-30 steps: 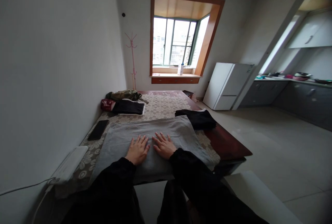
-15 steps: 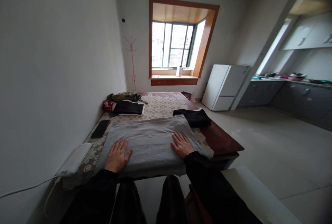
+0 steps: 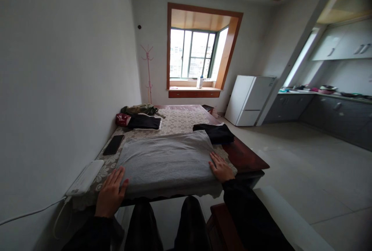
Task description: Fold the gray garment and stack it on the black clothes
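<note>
A grey cloth (image 3: 167, 161), perhaps a folded garment, lies spread flat near the table's front edge, with slight wrinkles across it. My left hand (image 3: 112, 192) is at its left front corner, fingers stretched out and thumb apart. At the right edge of the cloth rests my right hand (image 3: 221, 166), palm down with its fingers extended. Neither hand grips anything. Just beyond the cloth's far right corner sits a folded black cloth (image 3: 216, 132).
A patterned tablecloth (image 3: 180, 117) covers much of the dark red table (image 3: 247, 158). Along the left lie a phone (image 3: 114, 144), a white power strip (image 3: 85, 177) with a cable, another black cloth (image 3: 145, 122) and a green bag (image 3: 139, 109). A wall borders the left side.
My hands have moved apart: the left slid left and toward me to the cloth's corner, the right slid outward to its right edge. The cloth stays flat; the view has shifted slightly.
</note>
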Demonstrator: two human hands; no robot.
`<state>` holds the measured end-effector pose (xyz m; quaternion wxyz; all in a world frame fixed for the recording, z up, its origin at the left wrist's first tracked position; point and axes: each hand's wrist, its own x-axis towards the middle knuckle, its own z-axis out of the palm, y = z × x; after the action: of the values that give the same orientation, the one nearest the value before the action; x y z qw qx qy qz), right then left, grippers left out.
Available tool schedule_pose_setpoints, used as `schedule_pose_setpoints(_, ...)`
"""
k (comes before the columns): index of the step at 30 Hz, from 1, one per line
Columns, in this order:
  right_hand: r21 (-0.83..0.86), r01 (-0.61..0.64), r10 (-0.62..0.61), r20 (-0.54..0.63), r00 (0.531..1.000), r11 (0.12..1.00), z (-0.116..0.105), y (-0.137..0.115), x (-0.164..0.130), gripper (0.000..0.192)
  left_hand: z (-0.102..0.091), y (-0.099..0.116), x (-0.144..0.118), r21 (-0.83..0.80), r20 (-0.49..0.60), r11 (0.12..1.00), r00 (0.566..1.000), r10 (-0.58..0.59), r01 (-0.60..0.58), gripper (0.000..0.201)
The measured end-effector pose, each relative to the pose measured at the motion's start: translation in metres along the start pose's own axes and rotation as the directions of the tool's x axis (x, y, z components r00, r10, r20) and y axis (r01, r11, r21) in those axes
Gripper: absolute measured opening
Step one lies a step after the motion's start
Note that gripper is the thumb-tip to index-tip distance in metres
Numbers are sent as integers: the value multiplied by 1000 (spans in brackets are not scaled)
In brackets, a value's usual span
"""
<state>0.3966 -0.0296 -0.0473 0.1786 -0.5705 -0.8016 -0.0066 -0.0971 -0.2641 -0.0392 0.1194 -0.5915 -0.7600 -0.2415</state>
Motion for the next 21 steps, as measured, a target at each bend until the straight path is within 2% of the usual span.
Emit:
schedule_pose_setpoints(5, 67, 97, -85, -170, 982, 993, 8, 32, -46, 56, -3, -16, -34, -33, -79, 999, 996, 40, -43, 59)
schedule_pose_setpoints(9, 72, 207, -190, -193, 963, 976, 7, 53, -68, 60, -4, -30, -44, -51, -104, 991, 988, 118, -124, 61)
schedule_pose_setpoints(13, 129, 242, -214, -198, 957, 962, 2, 62, -68, 54, -7, -44, -38, -120, -97, 984, 988, 123, -135, 50)
schedule_pose_setpoints(16, 256, 246, -197, -204, 959, 935, -2, 66, -61, 45, -7, -47, -36, -215, -138, 964, 982, 128, -156, 40)
schedule_pose_setpoints(19, 418, 218, -156, -177, 972, 882, -9, 65, -53, 36, -7, -43, -35, -320, -191, 940, 980, 60, -120, 30)
schedule_pose_setpoints(21, 508, 191, -129, -155, 979, 840, -18, 61, -46, 33, -12, -37, -31, -326, -206, 944, 979, -10, -59, 31)
